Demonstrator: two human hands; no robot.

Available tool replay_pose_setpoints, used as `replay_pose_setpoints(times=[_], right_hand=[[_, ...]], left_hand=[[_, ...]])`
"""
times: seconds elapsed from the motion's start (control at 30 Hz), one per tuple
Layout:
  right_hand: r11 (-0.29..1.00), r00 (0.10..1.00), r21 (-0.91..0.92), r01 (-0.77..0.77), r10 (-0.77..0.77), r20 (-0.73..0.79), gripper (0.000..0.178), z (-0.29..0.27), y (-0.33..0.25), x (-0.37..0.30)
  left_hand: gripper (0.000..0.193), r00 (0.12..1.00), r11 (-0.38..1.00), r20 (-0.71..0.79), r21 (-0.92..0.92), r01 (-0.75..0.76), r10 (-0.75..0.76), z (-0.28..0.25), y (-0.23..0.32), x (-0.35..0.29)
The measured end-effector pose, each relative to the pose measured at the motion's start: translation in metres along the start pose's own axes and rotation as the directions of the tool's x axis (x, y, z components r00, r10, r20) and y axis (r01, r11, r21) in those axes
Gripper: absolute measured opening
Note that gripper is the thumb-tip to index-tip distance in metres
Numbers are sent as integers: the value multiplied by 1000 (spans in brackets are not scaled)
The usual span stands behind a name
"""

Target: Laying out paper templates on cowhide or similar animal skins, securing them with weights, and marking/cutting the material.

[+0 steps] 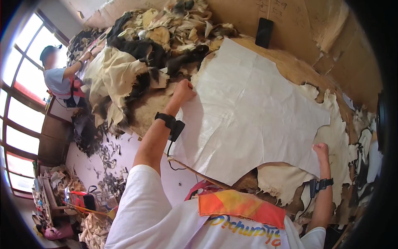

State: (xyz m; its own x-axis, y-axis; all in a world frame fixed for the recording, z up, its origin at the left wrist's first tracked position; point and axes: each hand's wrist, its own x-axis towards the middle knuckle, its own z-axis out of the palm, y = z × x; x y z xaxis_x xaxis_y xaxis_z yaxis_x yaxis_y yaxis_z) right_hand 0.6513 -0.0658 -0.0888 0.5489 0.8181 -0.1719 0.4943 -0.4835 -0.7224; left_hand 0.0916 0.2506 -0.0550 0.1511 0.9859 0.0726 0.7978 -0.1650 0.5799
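Note:
A large white sheet (244, 103), creased and cut with curved notches like a pattern piece, lies over a pale hide (338, 137) on the work surface. My left hand (185, 90) is closed at the sheet's left edge, fingers curled down on it. At the right edge, below a notch, my right hand (321, 150) is also closed on the sheet. The fingertips of both hands are mostly hidden. Ragged hide edges and brown fur show out from under the sheet at the right and along the near side.
Fur and leather scraps (166, 33) heap up at the far left. A black phone (264, 32) rests against the cardboard-covered back wall (306, 25). Another person (62, 79) works by the window. Dark scraps litter the floor (89, 166), near a red basket (81, 200).

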Motion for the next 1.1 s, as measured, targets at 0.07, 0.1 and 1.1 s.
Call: replay_pose_setpoints(times=[0.07,0.1,1.1], right_hand=[[999,999,0,-42,42,24,21,-1,-6,0],[999,999,-7,-37,37,25,21,0,-9,-1],[998,998,3,-66,66,-12,23,3,-10,-2]], left_hand=[[29,999,1000,31,2,15,-15,-3,1,-2],[29,999,1000,28,-4,20,-20,-3,-1,-2],[40,963,996,266,-73,58,-37,-33,6,-23]])
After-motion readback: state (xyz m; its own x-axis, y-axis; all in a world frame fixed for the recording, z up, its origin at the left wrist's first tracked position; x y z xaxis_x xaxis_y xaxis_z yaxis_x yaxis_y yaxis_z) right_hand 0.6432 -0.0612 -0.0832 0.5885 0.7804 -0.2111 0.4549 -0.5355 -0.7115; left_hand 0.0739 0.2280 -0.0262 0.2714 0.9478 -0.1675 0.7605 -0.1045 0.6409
